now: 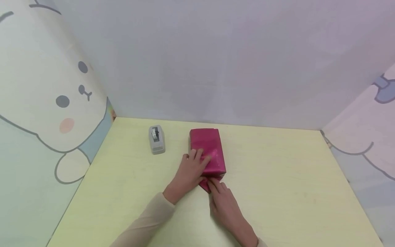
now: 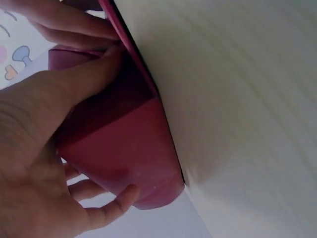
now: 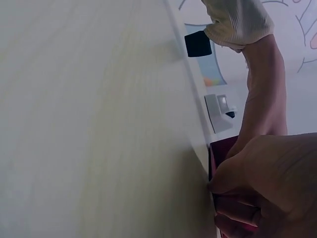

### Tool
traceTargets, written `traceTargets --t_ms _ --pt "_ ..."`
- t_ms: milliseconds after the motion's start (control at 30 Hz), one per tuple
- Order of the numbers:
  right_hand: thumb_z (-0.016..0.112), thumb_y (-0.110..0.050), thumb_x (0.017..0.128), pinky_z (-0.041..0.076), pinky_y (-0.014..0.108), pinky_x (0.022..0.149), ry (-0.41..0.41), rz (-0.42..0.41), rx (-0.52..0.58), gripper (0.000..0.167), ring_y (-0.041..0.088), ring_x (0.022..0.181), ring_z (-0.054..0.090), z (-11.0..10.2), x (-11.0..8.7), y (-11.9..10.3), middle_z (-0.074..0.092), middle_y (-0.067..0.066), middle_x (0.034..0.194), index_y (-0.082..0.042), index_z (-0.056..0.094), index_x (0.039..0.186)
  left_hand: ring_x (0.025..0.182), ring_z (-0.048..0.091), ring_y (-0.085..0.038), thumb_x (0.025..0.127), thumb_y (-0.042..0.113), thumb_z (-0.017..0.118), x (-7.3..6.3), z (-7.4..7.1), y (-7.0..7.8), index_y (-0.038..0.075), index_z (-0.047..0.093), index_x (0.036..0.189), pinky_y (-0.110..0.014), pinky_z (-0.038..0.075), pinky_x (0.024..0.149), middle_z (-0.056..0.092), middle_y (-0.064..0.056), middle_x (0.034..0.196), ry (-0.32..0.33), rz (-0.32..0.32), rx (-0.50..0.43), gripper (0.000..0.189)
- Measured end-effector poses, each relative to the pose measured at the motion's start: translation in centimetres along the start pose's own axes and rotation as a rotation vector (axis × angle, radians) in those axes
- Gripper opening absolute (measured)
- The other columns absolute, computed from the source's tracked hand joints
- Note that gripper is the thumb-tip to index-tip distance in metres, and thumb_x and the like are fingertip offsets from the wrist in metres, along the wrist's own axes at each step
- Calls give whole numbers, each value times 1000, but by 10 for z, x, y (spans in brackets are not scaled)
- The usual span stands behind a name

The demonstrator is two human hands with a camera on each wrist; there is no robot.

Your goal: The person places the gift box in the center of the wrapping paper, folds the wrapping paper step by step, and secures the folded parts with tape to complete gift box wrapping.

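Observation:
A box wrapped in shiny magenta wrapping paper [image 1: 205,138] lies lengthwise on the table, its near end facing me. My left hand [image 1: 189,174] rests over the top with fingers spread, and its thumb presses at the near end, where the paper folds inward in the left wrist view. At that same end a pointed paper flap [image 1: 203,185] sticks out toward me. My right hand [image 1: 226,206] pinches this flap between thumb and fingers. In the right wrist view the hand itself covers most of the flap and box.
A grey tape dispenser [image 1: 157,148] stands left of the box, toward the back. The pale yellow table [image 1: 287,178] meets a light wall cloth [image 1: 216,68] behind. Cartoon-printed cloths hang at both sides. A black square object [image 3: 198,43] shows by the left sleeve.

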State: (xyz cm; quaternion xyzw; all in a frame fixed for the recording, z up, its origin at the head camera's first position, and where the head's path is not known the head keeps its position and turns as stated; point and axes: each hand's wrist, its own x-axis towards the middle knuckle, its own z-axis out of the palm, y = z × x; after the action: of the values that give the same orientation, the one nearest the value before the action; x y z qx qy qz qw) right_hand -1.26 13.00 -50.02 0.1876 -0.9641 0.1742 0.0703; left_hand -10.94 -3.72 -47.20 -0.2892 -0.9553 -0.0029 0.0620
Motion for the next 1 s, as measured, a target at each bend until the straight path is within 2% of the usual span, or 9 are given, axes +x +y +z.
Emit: traceTargets --t_ms 133,233,300,400,533,633,800,867,1000 --pt "68 0 90 55 34 92 11 -36 41 51 20 113 60 -3 -1 2 60 8 145 -2 63 141 125 45 -31 79 47 89 2 -1 7 21 46 147 -45 55 88 50 -15 144 1 -26 19 84" --pt "69 3 89 56 37 101 5 -77 74 54 21 124 61 -5 -2 3 57 6 147 -7 64 142 124 47 -32 78 47 90 2 -1 8 21 45 146 -45 56 86 50 -15 143 3 -32 40 86" --pt "70 3 88 57 36 98 -6 -100 69 55 20 121 62 -6 -4 3 56 4 147 -11 65 141 125 47 -31 76 49 91 0 -1 8 22 44 147 -45 57 86 50 -15 144 4 -39 53 90" --pt "72 1 86 57 33 88 -17 -119 22 55 18 110 62 -4 -7 2 58 3 144 -14 67 139 128 47 -32 74 52 91 -1 0 7 23 43 148 -47 58 88 50 -14 146 5 -47 62 93" --pt "72 1 84 54 31 80 -18 -109 -17 57 17 102 61 -4 -8 1 59 3 143 -15 68 139 126 47 -31 74 58 89 0 3 8 24 43 148 -45 58 87 50 -15 144 22 -41 73 94" --pt "72 2 84 55 31 79 -36 -100 -19 59 17 103 61 -4 -10 1 57 1 144 -16 67 140 123 47 -31 74 61 88 1 3 11 23 44 146 -43 58 85 50 -15 141 33 -45 91 92" --pt "73 -2 89 58 34 86 -72 -117 -19 51 17 107 62 -5 -14 2 54 5 144 -17 69 137 120 47 -31 78 62 84 2 4 13 23 47 145 -42 58 82 52 -14 138 37 -50 118 86" --pt "74 -4 91 59 35 90 -81 -120 -7 47 17 110 63 -6 -16 3 55 7 144 -17 70 136 121 48 -31 79 63 82 2 4 13 23 48 145 -42 58 82 53 -14 138 38 -49 126 84" --pt "75 -6 91 59 36 91 -78 -105 11 47 18 113 64 -7 -19 3 56 7 140 -16 70 136 123 48 -31 81 63 82 2 5 13 23 46 146 -44 58 84 52 -14 141 40 -42 121 84"
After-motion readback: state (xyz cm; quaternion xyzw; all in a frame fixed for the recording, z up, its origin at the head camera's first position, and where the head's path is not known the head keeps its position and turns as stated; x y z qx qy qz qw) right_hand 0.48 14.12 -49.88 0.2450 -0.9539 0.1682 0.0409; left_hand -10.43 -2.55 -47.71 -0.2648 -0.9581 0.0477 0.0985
